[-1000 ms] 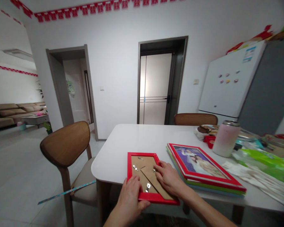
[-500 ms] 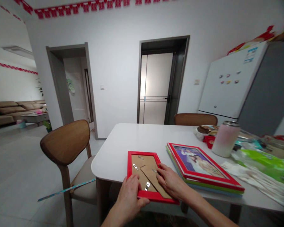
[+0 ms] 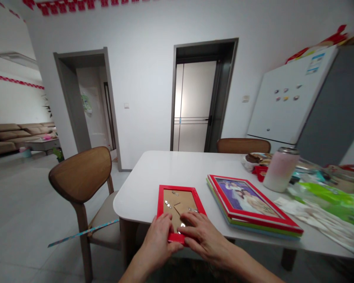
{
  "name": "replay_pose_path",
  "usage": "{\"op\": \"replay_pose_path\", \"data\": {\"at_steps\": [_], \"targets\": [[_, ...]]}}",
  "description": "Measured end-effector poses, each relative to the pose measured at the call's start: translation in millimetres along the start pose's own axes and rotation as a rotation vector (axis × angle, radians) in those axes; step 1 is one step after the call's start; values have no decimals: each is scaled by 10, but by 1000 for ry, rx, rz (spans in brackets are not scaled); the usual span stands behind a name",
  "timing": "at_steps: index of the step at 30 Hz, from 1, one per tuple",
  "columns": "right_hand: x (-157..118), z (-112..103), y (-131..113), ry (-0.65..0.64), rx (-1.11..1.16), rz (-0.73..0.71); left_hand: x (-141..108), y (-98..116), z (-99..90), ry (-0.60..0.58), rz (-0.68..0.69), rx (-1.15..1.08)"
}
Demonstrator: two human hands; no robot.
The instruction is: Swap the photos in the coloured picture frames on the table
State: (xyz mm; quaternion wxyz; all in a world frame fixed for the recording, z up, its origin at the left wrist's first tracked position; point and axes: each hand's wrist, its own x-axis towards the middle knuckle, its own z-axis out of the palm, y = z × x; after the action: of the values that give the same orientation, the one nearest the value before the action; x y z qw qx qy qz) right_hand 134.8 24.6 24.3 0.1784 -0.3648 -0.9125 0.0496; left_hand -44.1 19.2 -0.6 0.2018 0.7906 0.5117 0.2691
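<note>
A red picture frame (image 3: 162,200) lies face down at the near edge of the white table, its brown backing board (image 3: 181,196) showing with several small metal clips and a stand flap partly under my right hand. My left hand (image 3: 159,236) is closed on the lower left corner of the frame, thumb at the near edge. My right hand (image 3: 206,237) lies over the lower right part, its fingertips at the metal clip (image 3: 182,226) by the bottom edge and its thumb near that rim. The hand covers the frame's lower right corner.
Right of my hands, a stack of picture frames (image 3: 253,200) has a red-framed photo on top. Beyond it stand a pink-white bottle (image 3: 281,169), a white cloth (image 3: 306,220) and a green plastic package (image 3: 327,196). A wooden chair (image 3: 82,177) stands left of the white table (image 3: 162,167).
My right hand has moved left and nearer, from the frame's right side to the clip at its bottom edge. My left hand keeps its hold at the lower left.
</note>
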Motion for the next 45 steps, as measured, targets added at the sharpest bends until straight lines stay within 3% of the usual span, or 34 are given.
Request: {"op": "replay_pose_path", "data": {"at_steps": [11,16,22,30,36,38,41,45], "targets": [[17,-23,52,-24,81,-20,12,-98,35,25,30,-51],[369,99,193,70,141,115,25,-109,37,39,35,-45],[753,325,308,2,-13,180,11,-72,13,41,47,-76],[747,353,243,-81,-173,75,-8,-45,-37,7,29,-66],[721,354,275,-29,-110,72,-29,-23,-33,22,15,-51],[739,339,369,39,-45,162,-34,-24,-29,9,-3,-48],[802,315,553,144,1,412,-32,-27,-31,3,-25,-42],[928,352,739,137,4,580,-28,-25,-33,10,-23,-20]]}}
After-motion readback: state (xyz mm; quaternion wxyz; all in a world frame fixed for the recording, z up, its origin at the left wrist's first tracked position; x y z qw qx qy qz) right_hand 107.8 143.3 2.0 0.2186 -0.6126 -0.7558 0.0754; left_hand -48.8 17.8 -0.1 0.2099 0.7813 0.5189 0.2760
